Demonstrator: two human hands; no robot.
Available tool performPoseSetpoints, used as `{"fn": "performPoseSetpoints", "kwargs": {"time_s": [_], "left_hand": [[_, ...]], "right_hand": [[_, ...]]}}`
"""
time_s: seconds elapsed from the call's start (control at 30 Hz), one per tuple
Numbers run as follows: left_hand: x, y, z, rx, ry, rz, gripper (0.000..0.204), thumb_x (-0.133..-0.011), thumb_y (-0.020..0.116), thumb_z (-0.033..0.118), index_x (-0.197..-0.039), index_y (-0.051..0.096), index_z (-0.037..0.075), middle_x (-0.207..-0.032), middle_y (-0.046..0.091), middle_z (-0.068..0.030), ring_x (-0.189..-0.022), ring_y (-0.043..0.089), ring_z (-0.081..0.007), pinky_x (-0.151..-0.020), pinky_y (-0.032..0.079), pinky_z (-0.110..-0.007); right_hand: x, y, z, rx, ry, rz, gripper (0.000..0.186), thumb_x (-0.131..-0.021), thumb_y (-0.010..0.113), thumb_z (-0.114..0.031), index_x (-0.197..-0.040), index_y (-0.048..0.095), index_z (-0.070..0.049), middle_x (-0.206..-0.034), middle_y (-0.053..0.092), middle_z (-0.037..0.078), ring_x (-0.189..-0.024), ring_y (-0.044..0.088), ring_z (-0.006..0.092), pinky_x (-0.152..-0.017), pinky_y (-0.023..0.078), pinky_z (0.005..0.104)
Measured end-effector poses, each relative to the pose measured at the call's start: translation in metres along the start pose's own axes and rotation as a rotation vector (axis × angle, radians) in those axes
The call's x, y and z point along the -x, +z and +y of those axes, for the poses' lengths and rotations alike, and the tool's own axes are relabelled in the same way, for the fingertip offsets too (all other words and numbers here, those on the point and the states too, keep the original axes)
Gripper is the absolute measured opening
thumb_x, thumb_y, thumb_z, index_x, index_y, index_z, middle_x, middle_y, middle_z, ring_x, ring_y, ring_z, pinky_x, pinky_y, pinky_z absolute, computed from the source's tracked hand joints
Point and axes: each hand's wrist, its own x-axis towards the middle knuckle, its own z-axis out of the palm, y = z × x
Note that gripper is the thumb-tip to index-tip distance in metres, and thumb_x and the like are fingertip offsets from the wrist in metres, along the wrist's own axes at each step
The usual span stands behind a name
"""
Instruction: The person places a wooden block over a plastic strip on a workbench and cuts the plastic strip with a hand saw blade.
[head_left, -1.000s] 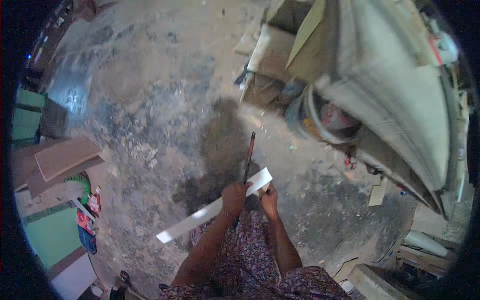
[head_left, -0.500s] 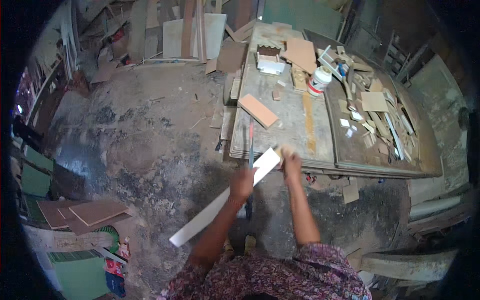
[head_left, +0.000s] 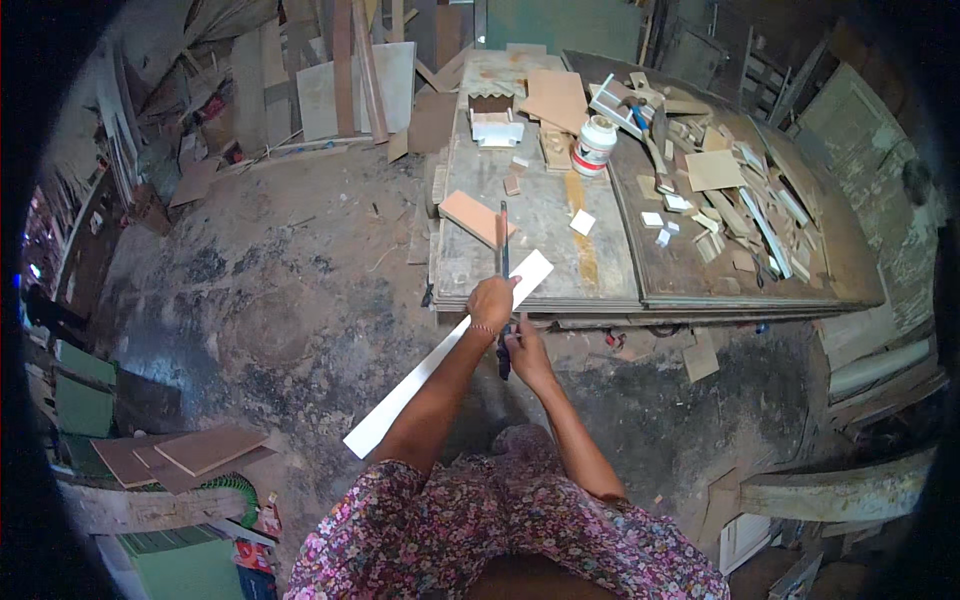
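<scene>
My left hand (head_left: pixel 490 304) is closed round a long white strip of board (head_left: pixel 400 392), which slants from the lower left up to its end over the near table edge. My right hand (head_left: pixel 527 352) is closed beside it at the dark handle of a long, narrow saw (head_left: pixel 504 235), seen almost edge-on. The saw stands upright in the picture, its blade crossing the strip near my left hand. Where blade and strip meet is partly hidden by my fingers. Beyond them on the table lie a pinkish-tan block (head_left: pixel 470 218) and a small white square offcut (head_left: pixel 583 222).
The worktable (head_left: pixel 620 270) carries a white bottle with a red band (head_left: pixel 595 146), a small white box-like piece (head_left: pixel 495 127) and a tan board (head_left: pixel 555 98). A hammer (head_left: pixel 655 150) lies among heaped offcuts at right. Brown panels (head_left: pixel 205 437) rest at lower left.
My right hand has left the strip's far end and moved down-left to the saw handle. A white square offcut now lies on the table. My left hand still grips the strip, slightly higher.
</scene>
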Motion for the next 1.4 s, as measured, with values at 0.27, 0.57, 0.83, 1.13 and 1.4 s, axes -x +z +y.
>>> {"fn": "performPoseSetpoints", "kwargs": {"time_s": [0.27, 0.57, 0.83, 1.13, 1.4], "left_hand": [[-0.091, 0.037, -0.005, -0.093, 0.100, 0.202, 0.045, -0.083, 0.042, 0.041, -0.075, 0.059, 0.000, -0.072, 0.058, -0.0204, -0.074, 0.055, -0.0385, -0.067, 0.041, -0.046], [-0.125, 0.022, -0.005, -0.098, -0.397, 0.369, 0.052, -0.084, 0.038, 0.044, -0.091, 0.051, -0.005, -0.083, 0.057, -0.0256, -0.081, 0.055, -0.0388, -0.073, 0.041, -0.045], [-0.152, 0.036, -0.020, -0.182, -0.522, 0.375, 0.058, -0.078, 0.049, 0.047, -0.098, 0.042, -0.006, -0.084, 0.057, -0.0280, -0.081, 0.057, -0.0365, -0.071, 0.045, -0.041], [-0.153, 0.057, 0.006, -0.064, -0.442, 0.261, 0.056, -0.077, 0.053, 0.045, -0.094, 0.039, -0.006, -0.084, 0.055, -0.0279, -0.077, 0.057, -0.0381, -0.067, 0.046, -0.042], [-0.151, 0.057, 0.031, -0.277, -0.147, 0.357, 0.050, -0.076, 0.056, 0.040, -0.093, 0.037, -0.002, -0.087, 0.047, -0.0212, -0.071, 0.057, -0.0367, -0.058, 0.048, -0.041]], "right_hand": [[-0.105, -0.013, 0.004, -0.118, 0.097, -0.146, 0.032, -0.080, 0.042, -0.018, -0.108, 0.043, -0.003, -0.090, 0.055, 0.022, -0.089, 0.053, 0.0377, -0.073, 0.040, 0.0405], [-0.220, -0.039, 0.044, -0.087, -0.005, -0.213, 0.023, -0.080, 0.048, -0.022, -0.073, 0.053, -0.001, -0.055, 0.046, 0.003, -0.049, 0.043, 0.0118, -0.046, 0.036, 0.0276], [-0.264, -0.021, 0.066, -0.292, 0.329, -0.480, 0.022, -0.078, 0.057, -0.025, -0.073, 0.050, -0.005, -0.053, 0.044, 0.000, -0.040, 0.040, 0.0090, -0.036, 0.032, 0.0243], [-0.270, -0.047, 0.091, -0.393, 0.635, -0.588, 0.021, -0.074, 0.063, -0.019, -0.070, 0.044, -0.010, -0.051, 0.038, -0.004, -0.036, 0.034, 0.0048, -0.032, 0.027, 0.0207], [-0.256, -0.094, 0.094, -0.462, 0.603, -0.545, 0.023, -0.075, 0.061, -0.028, -0.071, 0.048, -0.009, -0.051, 0.040, -0.003, -0.038, 0.036, 0.0060, -0.034, 0.028, 0.0214]]}}
